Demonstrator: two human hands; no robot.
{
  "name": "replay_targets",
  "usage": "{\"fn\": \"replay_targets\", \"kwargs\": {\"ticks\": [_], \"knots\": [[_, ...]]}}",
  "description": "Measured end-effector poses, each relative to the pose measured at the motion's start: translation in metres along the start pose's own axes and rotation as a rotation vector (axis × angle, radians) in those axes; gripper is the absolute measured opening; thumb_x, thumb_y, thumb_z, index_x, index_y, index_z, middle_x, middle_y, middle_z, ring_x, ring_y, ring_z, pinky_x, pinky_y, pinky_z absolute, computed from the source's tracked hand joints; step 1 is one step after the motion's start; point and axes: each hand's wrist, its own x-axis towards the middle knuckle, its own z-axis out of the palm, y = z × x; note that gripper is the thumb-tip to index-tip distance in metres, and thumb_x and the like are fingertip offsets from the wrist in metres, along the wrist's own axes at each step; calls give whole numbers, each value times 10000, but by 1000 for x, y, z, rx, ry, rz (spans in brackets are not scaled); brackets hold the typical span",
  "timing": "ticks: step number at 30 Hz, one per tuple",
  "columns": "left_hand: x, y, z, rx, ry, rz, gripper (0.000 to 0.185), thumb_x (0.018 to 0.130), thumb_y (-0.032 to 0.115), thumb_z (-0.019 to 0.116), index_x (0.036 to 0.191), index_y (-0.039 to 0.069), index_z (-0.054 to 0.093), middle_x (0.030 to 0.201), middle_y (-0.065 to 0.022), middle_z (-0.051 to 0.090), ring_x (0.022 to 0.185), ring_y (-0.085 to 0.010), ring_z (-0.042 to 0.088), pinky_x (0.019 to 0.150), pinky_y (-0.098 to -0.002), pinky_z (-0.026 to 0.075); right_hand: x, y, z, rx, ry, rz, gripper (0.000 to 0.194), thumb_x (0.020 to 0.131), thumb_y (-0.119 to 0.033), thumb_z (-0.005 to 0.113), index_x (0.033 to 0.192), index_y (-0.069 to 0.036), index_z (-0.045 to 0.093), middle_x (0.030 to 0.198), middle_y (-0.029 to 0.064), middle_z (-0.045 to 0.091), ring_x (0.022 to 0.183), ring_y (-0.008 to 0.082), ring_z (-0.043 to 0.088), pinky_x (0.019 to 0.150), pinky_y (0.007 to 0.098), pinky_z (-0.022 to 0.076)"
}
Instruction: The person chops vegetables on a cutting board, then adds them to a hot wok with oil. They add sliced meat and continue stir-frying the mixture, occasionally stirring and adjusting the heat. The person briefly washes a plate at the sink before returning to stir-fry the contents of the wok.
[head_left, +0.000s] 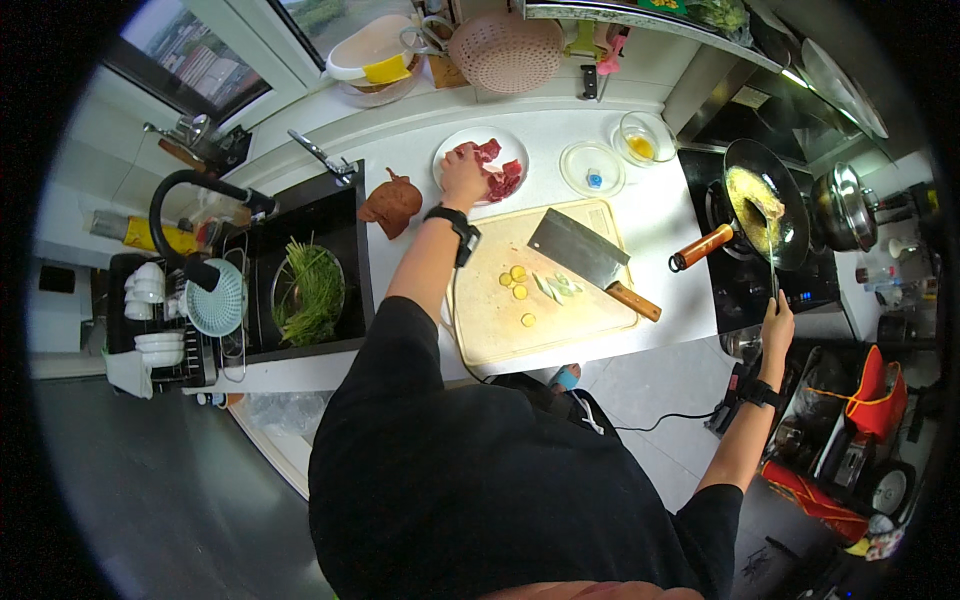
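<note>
Over a white plate (442, 141) at the back of the counter, my left hand (463, 178) reaches down with its fingers at the pieces of raw red meat (504, 181). How firmly they grip is hidden. My right hand (778, 324) holds the handle of a long metal cooking utensil (772, 255), whose head is in a black wok (791, 232). Yellow food (744, 187), perhaps cooked egg, lies in the wok, with a lump of it at the utensil's head. In front of me, a cleaver (577, 246) rests on a cutting board (495, 330) beside yellowish round slices (519, 292) and scallion pieces (556, 286).
A brown cloth-like item (391, 204) lies between plate and sink (349, 300). Green stalks (307, 296) fill a bowl there. Right of the plate are a clear lid (574, 169) and a glass bowl (649, 135) with yellow liquid. A lidded pot (844, 206) stands beyond the wok.
</note>
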Motion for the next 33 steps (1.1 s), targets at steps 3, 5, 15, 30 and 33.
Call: {"fn": "replay_targets", "kwargs": {"ticks": [3, 5, 15, 30, 33], "knots": [[22, -22, -11, 151, -145, 183, 914, 594, 168, 723, 1363, 248, 236, 1364, -206, 244, 1216, -394, 302, 960, -436, 356, -1, -3, -6, -7, -18, 13, 370, 877, -275, 473, 1199, -98, 516, 962, 233, 595, 880, 389, 568, 737, 416, 452], [38, -21, -19, 213, -286, 310, 996, 531, 192, 766, 1366, 275, 228, 1370, -189, 247, 1241, -381, 276, 971, -433, 349, -2, -4, -11, -3, -14, 12, 371, 883, -266, 469, 1205, -86, 509, 969, 232, 595, 888, 388, 567, 740, 407, 452], [61, -4, 4, 61, -364, 342, 807, 507, 366, 778, 1212, 181, 430, 1128, -210, 449, 1027, -371, 479, 837, -430, 435, -11, -23, -15, -3, -35, 83, 361, 878, -247, 481, 1198, -84, 512, 999, 229, 587, 920, 363, 571, 754, 374, 448], [95, -21, 29, -638, -337, 59, 240, 636, 127, 695, 849, 39, 631, 748, -83, 635, 628, -165, 608, 545, -303, 497, -11, -34, -18, 37, 41, 118, 355, 842, -281, 501, 1142, -99, 555, 896, 241, 584, 833, 382, 572, 703, 403, 457], [101, -12, 3, -757, -293, 13, 237, 626, 110, 675, 843, 22, 636, 708, -75, 623, 596, -147, 591, 525, -282, 480, -12, -29, -20, 85, 38, 131, 355, 846, -280, 497, 1141, -93, 557, 885, 238, 591, 826, 379, 576, 708, 401, 459]]}}
